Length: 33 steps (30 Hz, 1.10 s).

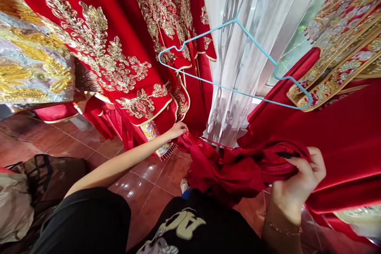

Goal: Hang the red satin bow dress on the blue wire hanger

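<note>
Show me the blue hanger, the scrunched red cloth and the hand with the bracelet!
blue wire hanger [236,19], head view, top corner of the wire
scrunched red cloth [229,170], head view, middle of the bunch
right hand [297,178], head view, middle of the hand

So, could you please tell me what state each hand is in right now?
Left hand: curled at the end of the bunched red cloth; cannot tell whether it grips.
Right hand: closed, holding the bunched red cloth.

Bright, even light (edges warped)
</note>
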Available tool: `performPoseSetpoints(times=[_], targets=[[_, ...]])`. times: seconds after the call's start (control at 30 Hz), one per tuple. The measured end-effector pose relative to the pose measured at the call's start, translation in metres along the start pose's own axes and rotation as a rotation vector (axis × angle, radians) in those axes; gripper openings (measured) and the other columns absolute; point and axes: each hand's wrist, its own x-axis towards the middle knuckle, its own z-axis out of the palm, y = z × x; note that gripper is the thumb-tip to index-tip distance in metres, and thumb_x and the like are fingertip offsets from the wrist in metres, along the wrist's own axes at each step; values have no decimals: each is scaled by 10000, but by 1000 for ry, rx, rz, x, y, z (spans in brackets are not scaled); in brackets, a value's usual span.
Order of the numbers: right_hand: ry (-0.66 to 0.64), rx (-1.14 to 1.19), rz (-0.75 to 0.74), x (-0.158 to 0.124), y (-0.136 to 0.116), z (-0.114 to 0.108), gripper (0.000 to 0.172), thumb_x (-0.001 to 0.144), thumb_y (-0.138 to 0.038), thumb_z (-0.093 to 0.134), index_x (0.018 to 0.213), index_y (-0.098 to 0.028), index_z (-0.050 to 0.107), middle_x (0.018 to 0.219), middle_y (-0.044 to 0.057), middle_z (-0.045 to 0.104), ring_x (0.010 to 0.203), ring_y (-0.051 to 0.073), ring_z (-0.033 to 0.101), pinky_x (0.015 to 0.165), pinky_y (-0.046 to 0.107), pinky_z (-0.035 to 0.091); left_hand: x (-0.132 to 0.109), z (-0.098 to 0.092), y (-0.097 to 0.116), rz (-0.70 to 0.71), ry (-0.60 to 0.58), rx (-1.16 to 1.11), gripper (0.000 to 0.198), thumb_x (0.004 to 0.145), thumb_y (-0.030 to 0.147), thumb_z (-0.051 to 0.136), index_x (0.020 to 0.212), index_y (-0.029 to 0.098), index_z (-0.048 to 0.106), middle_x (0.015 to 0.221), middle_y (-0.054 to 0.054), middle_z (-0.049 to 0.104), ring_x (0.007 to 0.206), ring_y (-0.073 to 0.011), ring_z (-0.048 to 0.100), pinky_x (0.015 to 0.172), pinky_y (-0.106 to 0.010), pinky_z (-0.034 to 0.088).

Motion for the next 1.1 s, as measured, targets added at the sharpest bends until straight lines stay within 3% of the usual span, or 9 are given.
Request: performPoseSetpoints(times=[0.17, 0.27, 0.37, 0.47, 0.57, 0.67, 0.87, 1.0, 1.1], targets=[[-39, 20, 38, -6, 2, 2, 145, 632, -124, 613, 630, -169, 475, 608, -55, 410, 577, 66, 376, 528, 199, 280, -21, 9, 14, 82, -136, -382, 6, 643, 175, 528, 638, 173, 528, 643, 5, 544, 661, -129, 519, 751, -268, 478], [-34, 41, 64, -10, 6, 4, 154, 611, -131, 620, 622, -167, 471, 602, -59, 408, 574, 59, 374, 530, 187, 287, -39, 19, 26, 54, -223, -572, 141, 639, 247, 511, 767, 186, 513, 616, 19, 521, 567, -122, 496, 668, -283, 486], [-35, 70, 143, -14, 12, 8, 165, 580, -144, 647, 659, -168, 504, 621, -59, 454, 587, 60, 407, 549, 181, 319, -64, 38, 48, 94, -197, -858, 344, 715, 303, 504, 1048, 217, 481, 774, 7, 598, 647, -125, 576, 764, -307, 515], [-79, 122, 241, -21, 15, 14, 203, 591, -180, 675, 729, -181, 526, 660, -58, 498, 608, 67, 436, 582, 189, 360, -92, 69, 81, 262, -183, -1214, 411, 837, 376, 587, 1200, 268, 429, 937, -14, 634, 815, -154, 643, 892, -331, 494], [-158, 186, 329, -30, 16, 20, 259, 617, -239, 706, 805, -200, 533, 721, -50, 556, 660, 86, 490, 643, 213, 411, -111, 101, 114, 460, -158, -1150, 340, 892, 468, 645, 1088, 213, 534, 1015, -55, 591, 976, -193, 594, 973, -322, 440], [-202, 231, 404, -38, 15, 23, 291, 648, -264, 724, 859, -216, 529, 775, -42, 605, 704, 101, 542, 692, 236, 446, -115, 120, 133, 498, -52, -1032, 328, 933, 492, 617, 1042, 203, 507, 1011, -43, 522, 969, -179, 508, 958, -292, 405], [-252, 264, 482, -41, 19, 22, 252, 670, -258, 728, 839, -218, 545, 768, -43, 619, 691, 100, 557, 681, 238, 450, -100, 108, 132, 520, -179, -891, 312, 925, 475, 635, 945, 187, 517, 917, -9, 467, 869, -160, 432, 863, -272, 374], [-265, 271, 508, -40, 23, 23, 254, 648, -250, 737, 823, -214, 557, 765, -40, 632, 689, 99, 558, 677, 233, 445, -92, 100, 127, 444, -307, -989, 403, 817, 512, 759, 872, 172, 549, 873, 1, 496, 853, -153, 447, 821, -255, 361], [-266, 285, 515, -38, 22, 22, 270, 632, -237, 749, 821, -215, 558, 784, -42, 633, 728, 106, 577, 714, 243, 456, -89, 103, 125, 395, -205, -1122, 428, 762, 506, 811, 775, 168, 549, 815, 15, 482, 804, -137, 438, 766, -235, 345]])
